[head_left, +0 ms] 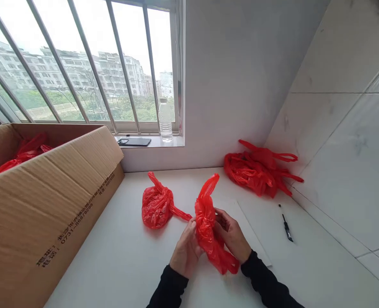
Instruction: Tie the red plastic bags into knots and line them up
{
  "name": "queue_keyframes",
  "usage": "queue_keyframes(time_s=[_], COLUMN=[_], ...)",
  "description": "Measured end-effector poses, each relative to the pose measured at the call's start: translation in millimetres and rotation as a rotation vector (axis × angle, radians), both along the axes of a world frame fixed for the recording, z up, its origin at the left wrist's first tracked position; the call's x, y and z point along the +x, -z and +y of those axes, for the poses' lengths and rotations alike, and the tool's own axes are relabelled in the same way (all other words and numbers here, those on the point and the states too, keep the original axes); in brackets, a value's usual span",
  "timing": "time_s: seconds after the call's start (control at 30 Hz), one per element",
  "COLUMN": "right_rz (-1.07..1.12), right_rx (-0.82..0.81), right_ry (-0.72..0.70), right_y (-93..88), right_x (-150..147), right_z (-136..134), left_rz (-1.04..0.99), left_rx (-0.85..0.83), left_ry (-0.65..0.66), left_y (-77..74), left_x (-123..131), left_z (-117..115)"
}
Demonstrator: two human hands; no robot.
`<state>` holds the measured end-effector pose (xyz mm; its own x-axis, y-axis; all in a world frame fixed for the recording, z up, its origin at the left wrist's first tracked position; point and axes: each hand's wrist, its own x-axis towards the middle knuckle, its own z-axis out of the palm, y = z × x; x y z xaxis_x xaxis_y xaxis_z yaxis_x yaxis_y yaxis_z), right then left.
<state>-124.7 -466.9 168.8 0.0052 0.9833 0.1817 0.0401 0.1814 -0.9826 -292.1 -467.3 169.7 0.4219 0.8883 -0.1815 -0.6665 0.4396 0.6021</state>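
Both my hands grip one crumpled red plastic bag (208,231) just above the white counter. My left hand (185,250) is closed on its left side, my right hand (231,237) is closed on its right side. One end of the bag sticks up, the other hangs between my wrists. A knotted red bag bundle (156,205) lies on the counter just left of it. Its tail reaches toward the held bag.
A big open cardboard box (48,201) with red bags inside stands at the left. A pile of red bags (258,171) lies by the tiled wall at the back right. A black pen (286,229) lies right of my hands. A phone (134,141) and a water bottle (165,119) sit on the window sill.
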Motion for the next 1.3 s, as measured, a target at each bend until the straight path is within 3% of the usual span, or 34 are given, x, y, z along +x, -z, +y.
queue_keyframes(time_s=[0.23, 0.47, 0.73, 1.03, 1.3], right_rz=[0.021, 0.025, 0.023, 0.103, 0.153], right_rx=[0.037, 0.072, 0.046, -0.04, -0.061], right_ry=[0.083, 0.077, 0.109, 0.048, -0.017], right_y=[-1.1, -7.5, -5.1, 1.0, 3.9], right_x=[5.7, 5.5, 8.2, 8.5, 9.4], right_z=[-4.7, -9.6, -11.5, -7.6, -7.0], left_rz=[0.053, 0.071, 0.118, 0.185, 0.104], left_rx=[0.012, -0.103, 0.04, 0.158, 0.047], left_ry=[-0.038, -0.089, -0.066, -0.027, -0.075], left_y=[4.4, -5.1, -3.6, 3.9, -5.0], left_x=[7.8, 7.4, 8.3, 11.2, 9.7], left_z=[4.2, 2.8, 5.0, 5.9, 3.9])
